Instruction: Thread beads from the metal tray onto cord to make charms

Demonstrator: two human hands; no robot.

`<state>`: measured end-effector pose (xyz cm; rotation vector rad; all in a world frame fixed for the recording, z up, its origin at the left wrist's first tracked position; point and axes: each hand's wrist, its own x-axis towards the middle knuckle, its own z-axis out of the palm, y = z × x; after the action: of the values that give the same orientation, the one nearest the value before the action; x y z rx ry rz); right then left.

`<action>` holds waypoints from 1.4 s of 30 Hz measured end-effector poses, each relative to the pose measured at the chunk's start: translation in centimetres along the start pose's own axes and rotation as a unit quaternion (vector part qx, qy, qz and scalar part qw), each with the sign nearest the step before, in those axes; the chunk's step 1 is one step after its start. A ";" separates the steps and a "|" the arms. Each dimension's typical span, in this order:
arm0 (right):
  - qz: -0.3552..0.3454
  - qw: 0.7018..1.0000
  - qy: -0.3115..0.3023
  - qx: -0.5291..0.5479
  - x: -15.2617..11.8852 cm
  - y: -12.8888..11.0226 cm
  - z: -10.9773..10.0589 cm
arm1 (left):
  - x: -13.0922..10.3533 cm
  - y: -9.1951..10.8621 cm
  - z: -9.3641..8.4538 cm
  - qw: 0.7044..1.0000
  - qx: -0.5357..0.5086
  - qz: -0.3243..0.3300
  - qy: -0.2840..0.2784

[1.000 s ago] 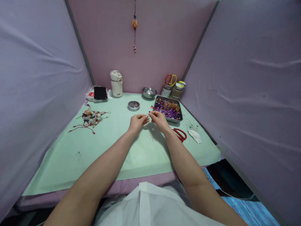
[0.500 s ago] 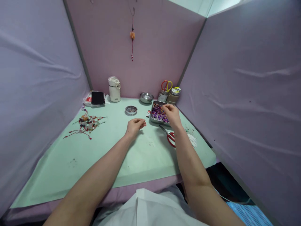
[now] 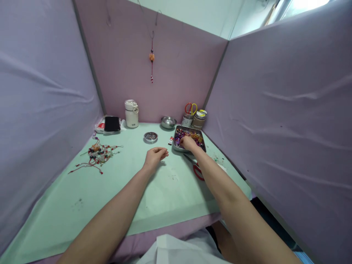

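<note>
My right hand (image 3: 188,143) reaches into a metal tray (image 3: 179,149), its fingertips down among purple, dark and gold beads (image 3: 195,136). The fingers are bent together, and anything between them is too small to make out. My left hand (image 3: 155,157) rests low over the table just left of the tray, thumb and fingers pressed together. What it pinches, if anything, cannot be made out. Red-handled scissors (image 3: 197,171) lie beneath my right forearm, partly covered by it.
Strung bead ornaments (image 3: 99,154) lie at the left. Farther back are a round clear dish (image 3: 151,137), a steel bowl (image 3: 168,122), a white flask (image 3: 131,114), a can (image 3: 187,120) holding scissors and a jar (image 3: 199,119). A finished bead pendant (image 3: 151,58) hangs on the back partition.
My right hand has lowered from above the tray's right part to the beads at its left. My left hand keeps its pinch in nearly the same place. The camera view has tilted up.
</note>
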<state>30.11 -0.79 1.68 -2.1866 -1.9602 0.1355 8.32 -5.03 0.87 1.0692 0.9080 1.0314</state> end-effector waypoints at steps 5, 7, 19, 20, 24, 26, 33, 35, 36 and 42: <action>0.015 0.999 -0.029 -0.032 0.3 -0.7 -0.2 | 0.0 0.0 -0.1 1.000 -0.003 -0.004 -0.002; 0.016 0.998 -0.035 -0.042 0.4 -0.9 -0.3 | 0.0 0.1 -0.1 1.000 -0.004 -0.006 0.000; 0.000 1.000 0.014 -0.021 -0.2 -1.0 -1.2 | 0.2 -0.3 -0.3 0.999 -0.029 -0.004 -0.014; -0.005 0.999 0.041 0.013 -0.6 -1.3 -1.2 | 0.2 -0.3 -0.2 0.999 -0.030 -0.003 -0.019; -0.032 0.918 0.110 0.379 -2.6 -3.3 -0.4 | -0.1 -0.1 0.0 0.998 -0.034 -0.006 -0.057; -0.020 0.821 0.063 0.568 -3.7 -4.5 0.5 | -0.4 0.1 0.2 0.997 -0.037 -0.011 -0.073; 0.029 0.620 -0.053 0.783 -5.6 -5.6 2.4 | -0.9 0.4 0.4 0.995 -0.045 -0.022 -0.087; 0.021 0.609 -0.062 0.791 -5.8 -5.4 2.4 | -0.9 0.4 0.4 0.995 -0.048 -0.027 -0.088; 0.017 0.607 -0.066 0.792 -5.8 -5.4 2.4 | -0.9 0.4 0.4 0.994 -0.049 -0.031 -0.089; -0.005 0.618 -0.074 0.782 -6.0 -5.4 2.5 | -0.9 0.3 0.4 0.994 -0.053 -0.042 -0.089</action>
<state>23.68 -6.03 0.02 -0.8662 -0.8957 1.3986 8.43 -5.97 1.32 1.0084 0.7384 0.8901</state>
